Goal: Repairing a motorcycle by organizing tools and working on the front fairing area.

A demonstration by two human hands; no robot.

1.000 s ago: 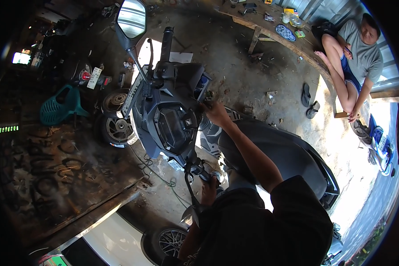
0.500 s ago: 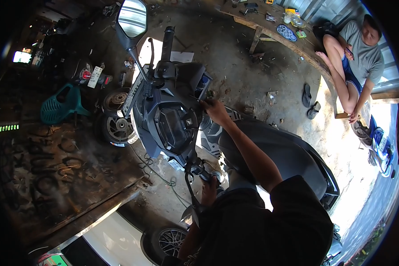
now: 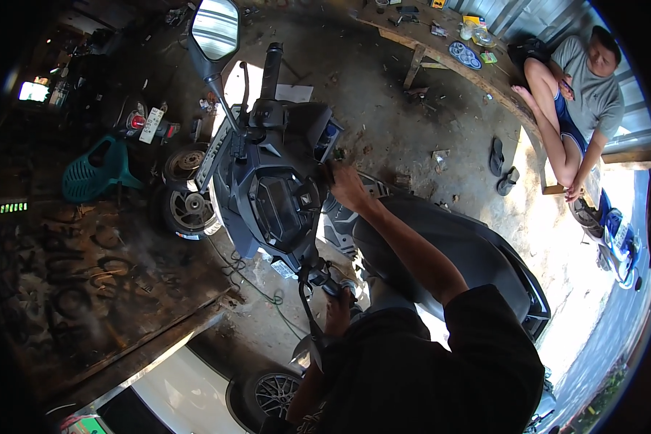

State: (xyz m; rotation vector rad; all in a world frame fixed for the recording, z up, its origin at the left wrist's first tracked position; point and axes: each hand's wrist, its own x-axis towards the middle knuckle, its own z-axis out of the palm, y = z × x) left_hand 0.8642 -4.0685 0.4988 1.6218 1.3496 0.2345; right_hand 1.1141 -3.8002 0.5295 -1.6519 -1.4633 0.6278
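Observation:
A dark grey scooter stands in front of me, its nose to the left. Beside its left handlebar grip, my left hand has its fingers wrapped round that grip. My right hand reaches across to the panel just behind the dashboard. Its fingers are bent together there, and whatever is in them is hidden. The far handlebar grip is free of any hand. The far mirror rises above it.
A green plastic chair, loose wheels and a dark wooden tabletop lie left. A white car is at lower left. Another person sits by a wooden bench at far right, with sandals on the floor.
My right hand has turned slightly at the panel, its fingers going further in behind the dashboard. My left hand stays on the grip. The view has shifted slightly.

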